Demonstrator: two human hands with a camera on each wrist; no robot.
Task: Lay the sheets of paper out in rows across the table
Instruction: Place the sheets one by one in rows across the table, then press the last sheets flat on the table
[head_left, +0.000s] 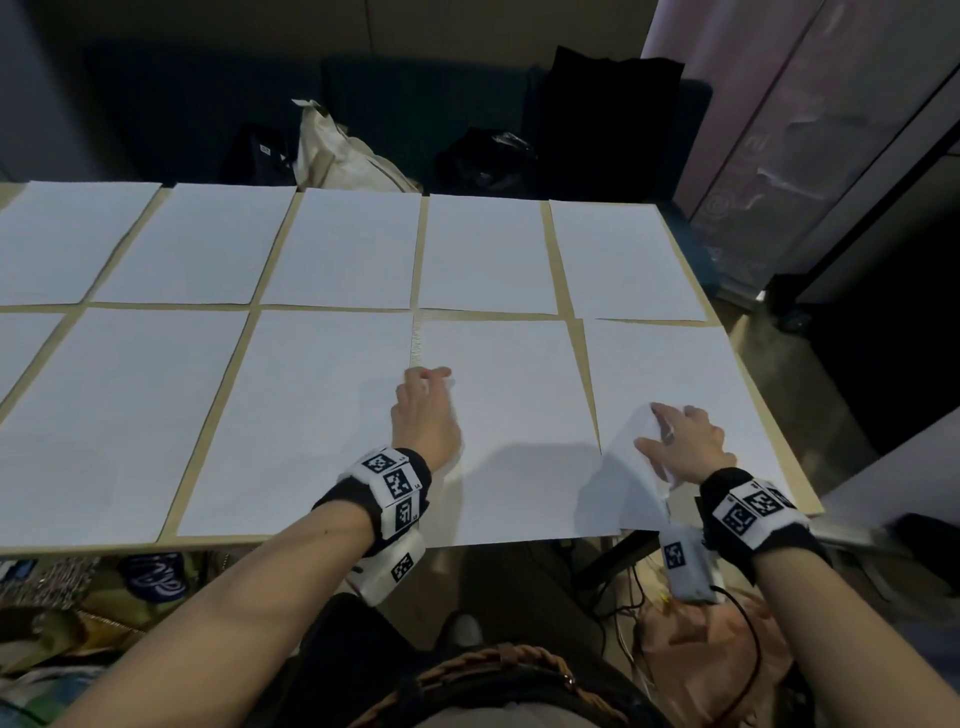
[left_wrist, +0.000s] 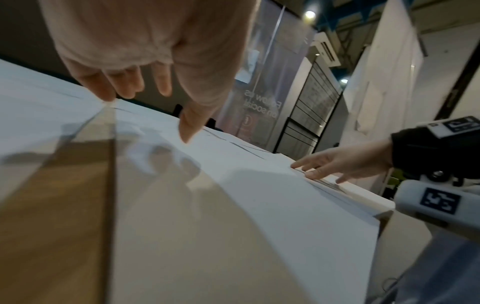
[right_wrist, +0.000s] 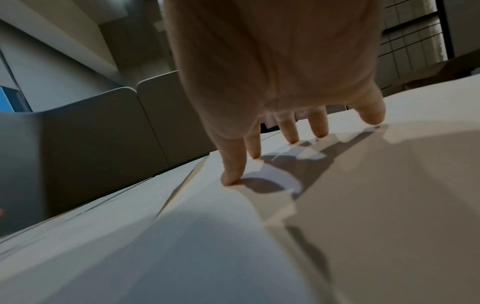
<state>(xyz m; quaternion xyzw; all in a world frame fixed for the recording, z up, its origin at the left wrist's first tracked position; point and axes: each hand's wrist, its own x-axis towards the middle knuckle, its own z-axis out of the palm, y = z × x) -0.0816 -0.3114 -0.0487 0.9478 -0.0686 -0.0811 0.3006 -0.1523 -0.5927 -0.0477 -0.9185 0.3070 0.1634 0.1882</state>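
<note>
Sheets (head_left: 332, 249) cover my desk (head_left: 563, 291) edge to edge (thin bare strips between); above them nothing blocks my hands

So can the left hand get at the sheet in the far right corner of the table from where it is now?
Probably yes, with a long stretch. The left hand sits over the near row; nothing stands between it and the far right sheet, only flat paper, though the right hand is nearer.

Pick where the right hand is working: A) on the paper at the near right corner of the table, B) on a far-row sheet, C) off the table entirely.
A: the right hand rests its spread fingers on the paper stack at the table's near right corner.
</note>
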